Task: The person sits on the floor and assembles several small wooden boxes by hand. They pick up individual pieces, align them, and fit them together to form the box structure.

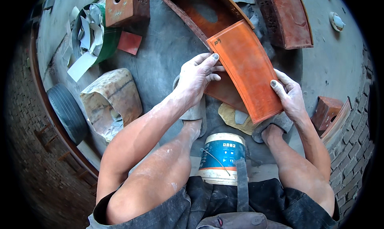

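A curved orange-brown wooden panel (248, 75) with a small dark handwritten mark near its far end is held tilted between my hands. My left hand (200, 75) grips its left edge, thumb on the top face and fingers curled at the side. Along the right edge, near its close end, my right hand (289, 91) holds it with the thumb on top and the fingers partly hidden. Just beyond lies an open wooden box (182, 7) with an oval hole inside, its near part covered by the panel. Under the panel, another reddish-brown wooden surface (227, 92) shows in part.
A green bucket (110, 43) of paper scraps, a carved wooden box (128, 9) and a reddish square piece (130, 43) lie left. A curved box (290, 19) stands far right. Between my legs is a white-and-blue bucket (223, 159); a tire (68, 113) sits at left.
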Demonstrator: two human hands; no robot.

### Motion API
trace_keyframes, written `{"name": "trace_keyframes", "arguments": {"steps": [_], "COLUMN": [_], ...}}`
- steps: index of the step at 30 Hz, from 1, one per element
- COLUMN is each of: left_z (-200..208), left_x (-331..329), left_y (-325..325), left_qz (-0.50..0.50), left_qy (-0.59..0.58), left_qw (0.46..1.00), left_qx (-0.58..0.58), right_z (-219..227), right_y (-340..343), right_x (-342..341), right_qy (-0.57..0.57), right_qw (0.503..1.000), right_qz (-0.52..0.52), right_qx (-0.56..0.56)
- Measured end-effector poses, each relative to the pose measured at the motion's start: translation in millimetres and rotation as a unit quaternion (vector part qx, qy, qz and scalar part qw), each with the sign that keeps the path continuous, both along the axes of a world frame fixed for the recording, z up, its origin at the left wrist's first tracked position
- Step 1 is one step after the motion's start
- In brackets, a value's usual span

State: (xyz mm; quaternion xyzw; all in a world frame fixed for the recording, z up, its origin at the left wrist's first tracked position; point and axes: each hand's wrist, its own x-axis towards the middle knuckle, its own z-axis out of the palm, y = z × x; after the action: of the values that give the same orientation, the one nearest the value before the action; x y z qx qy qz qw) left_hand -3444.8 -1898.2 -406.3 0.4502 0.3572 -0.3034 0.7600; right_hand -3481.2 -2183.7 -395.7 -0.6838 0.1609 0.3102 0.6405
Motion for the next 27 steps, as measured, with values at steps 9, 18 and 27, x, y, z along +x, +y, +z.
{"name": "trace_keyframes", "arguments": {"steps": [9, 18, 27], "left_z": [-4.6, -7.3, -7.9], "left_x": [-2.2, -3.9, -5.9], "left_y": [1.3, 2.7, 3.0], "left_qz": [-0.007, -0.006, -0.007], "left_qy": [-0.007, -0.016, -0.014], "left_qw": [1.000, 1.000, 1.000], "left_qx": [-0.009, 0.005, 0.007], "right_z": [5.0, 4.0, 4.4], "right_y": [0.0, 2.5, 5.5], "right_x": [-1.0, -1.7, -3.7], "right_qy": [-0.006, -0.014, -0.011], "right_qw": [1.000, 0.999, 1.000], "right_qz": [0.007, 0.020, 0.012], "right_qx": [-0.015, -0.033, -0.021]}}
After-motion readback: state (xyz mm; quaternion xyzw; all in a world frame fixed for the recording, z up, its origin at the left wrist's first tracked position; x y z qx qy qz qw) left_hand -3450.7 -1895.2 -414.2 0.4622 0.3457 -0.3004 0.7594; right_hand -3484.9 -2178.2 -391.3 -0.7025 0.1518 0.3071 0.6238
